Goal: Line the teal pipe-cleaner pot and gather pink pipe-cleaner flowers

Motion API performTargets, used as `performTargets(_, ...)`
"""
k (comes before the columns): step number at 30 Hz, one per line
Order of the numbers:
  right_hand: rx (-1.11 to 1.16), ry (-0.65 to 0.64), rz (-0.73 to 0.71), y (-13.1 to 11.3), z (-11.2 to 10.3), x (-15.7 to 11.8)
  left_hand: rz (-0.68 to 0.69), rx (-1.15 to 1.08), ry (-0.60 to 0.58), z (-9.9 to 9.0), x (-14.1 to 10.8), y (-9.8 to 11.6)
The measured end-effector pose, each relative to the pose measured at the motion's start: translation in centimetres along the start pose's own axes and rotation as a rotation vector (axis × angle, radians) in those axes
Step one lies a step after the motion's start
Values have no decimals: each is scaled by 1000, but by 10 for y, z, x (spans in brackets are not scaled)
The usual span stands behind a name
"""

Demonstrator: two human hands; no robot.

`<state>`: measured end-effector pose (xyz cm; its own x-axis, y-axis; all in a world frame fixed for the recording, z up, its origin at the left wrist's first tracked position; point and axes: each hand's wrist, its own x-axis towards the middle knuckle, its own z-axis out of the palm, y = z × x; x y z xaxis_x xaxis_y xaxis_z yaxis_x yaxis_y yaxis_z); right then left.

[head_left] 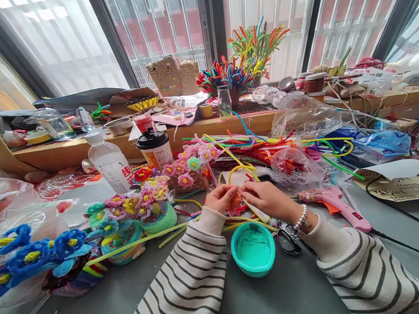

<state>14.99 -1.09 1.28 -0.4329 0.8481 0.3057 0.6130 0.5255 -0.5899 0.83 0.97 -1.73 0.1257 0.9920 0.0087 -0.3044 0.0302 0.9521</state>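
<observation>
My left hand (220, 199) and my right hand (266, 199) meet above the table, fingertips pinched close together. Between them shows something small and orange-red, partly hidden by the fingers, and I cannot make out what it is. Just below the hands stands a turquoise pipe-cleaner bowl (257, 272), its hollow facing up. Beside the bowl, under my right wrist, lie scissors with black handles (288, 241). A pink hot glue gun (340, 204) rests right of my right hand. Behind the fingers lie yellow pipe cleaners (241, 167).
Fuzzy flowers in pots, blue (31, 257) and pink (194, 162), stand at the left. A water bottle (108, 164) and a lidded cup (156, 152) are behind them. Pipe-cleaner bundles (251, 150) and plastic bags lie at the back. The glue gun's black cord (416, 252) loops right.
</observation>
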Motion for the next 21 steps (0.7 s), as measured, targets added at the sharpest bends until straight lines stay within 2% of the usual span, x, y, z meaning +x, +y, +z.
performTargets(9,13,-17,-59,-4,-1,0,13,60,-7,-1,0,6)
performTargets(13,-52,17,-36,-1,1,0,74,120,24,0,-4,10)
performTargets(15,-127,66,-2,1,4,-1,187,202,88,0,-8,11)
performTargets(18,-248,132,47,2,7,-3,514,532,164,1,-14,9)
performTargets(20,-315,145,55,1,10,-4,703,753,170,1,-15,5)
performTargets(21,-345,145,52,0,11,-4,752,814,166,2,-15,3)
